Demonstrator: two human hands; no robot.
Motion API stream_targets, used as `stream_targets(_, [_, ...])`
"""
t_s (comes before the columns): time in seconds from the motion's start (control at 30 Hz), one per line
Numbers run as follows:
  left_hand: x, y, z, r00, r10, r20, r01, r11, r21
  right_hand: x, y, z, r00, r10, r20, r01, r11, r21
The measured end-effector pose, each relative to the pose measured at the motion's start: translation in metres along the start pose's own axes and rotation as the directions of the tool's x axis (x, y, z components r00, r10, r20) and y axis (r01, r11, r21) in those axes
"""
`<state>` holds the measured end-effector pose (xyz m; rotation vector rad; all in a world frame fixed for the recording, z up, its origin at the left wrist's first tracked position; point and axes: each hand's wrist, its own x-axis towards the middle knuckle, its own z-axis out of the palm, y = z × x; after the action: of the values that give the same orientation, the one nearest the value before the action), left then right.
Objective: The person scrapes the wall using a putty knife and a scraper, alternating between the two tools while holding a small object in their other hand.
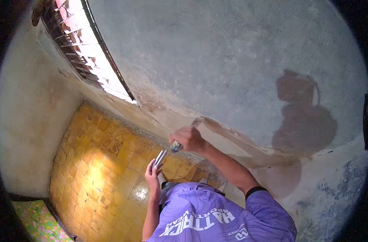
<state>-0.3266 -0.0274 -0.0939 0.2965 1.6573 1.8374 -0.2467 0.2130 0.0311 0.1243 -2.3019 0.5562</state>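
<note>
My left hand (pixel 151 172) is closed around two slim, pale grey strips (pixel 160 158) that stick up side by side from the fingers. Up and to the right of it, my right hand (pixel 189 138) is closed in front of the lower wall, its arm stretched out. From under its fingers shows the rounded, multicoloured end of a short object (pixel 176 146), close above the strips; I cannot tell what kind of thing it is. The purple shirt (pixel 200 213) I wear fills the bottom of the view.
A grey plastered wall (pixel 216 60) with peeling, stained paint rises ahead, carrying my shadow (pixel 303 117). A bright barred window (pixel 93 48) opens at upper left. Yellow tiles (pixel 111 161) cover the floor. A flowered green cloth (pixel 38 222) lies at lower left.
</note>
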Motion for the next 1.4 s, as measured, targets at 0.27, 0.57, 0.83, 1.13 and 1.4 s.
stream_targets(0.27, [0.005,0.006,-0.001,1.000,0.010,-0.017,-0.010,1.000,-0.021,0.006,0.019,0.008,1.000,0.018,0.001,-0.018,0.996,-0.092])
stream_targets(0.57, [0.005,0.001,-0.010,0.999,0.023,-0.036,-0.024,1.000,-0.017,0.001,0.016,0.011,0.997,0.024,0.074,-0.015,0.993,-0.119])
stream_targets(0.83, [0.001,0.008,-0.008,0.999,0.043,-0.033,-0.043,0.999,-0.002,0.009,0.025,0.013,0.998,0.037,0.056,-0.033,0.997,-0.068])
stream_targets(1.13, [0.003,0.001,-0.015,0.999,0.045,-0.026,-0.045,0.999,-0.009,0.011,0.024,0.006,0.996,0.057,-0.073,-0.064,0.993,-0.103])
stream_targets(1.4, [-0.003,-0.002,-0.018,0.998,0.021,-0.059,-0.023,0.999,-0.024,0.010,0.015,0.002,0.999,0.035,0.015,-0.035,0.999,-0.027])
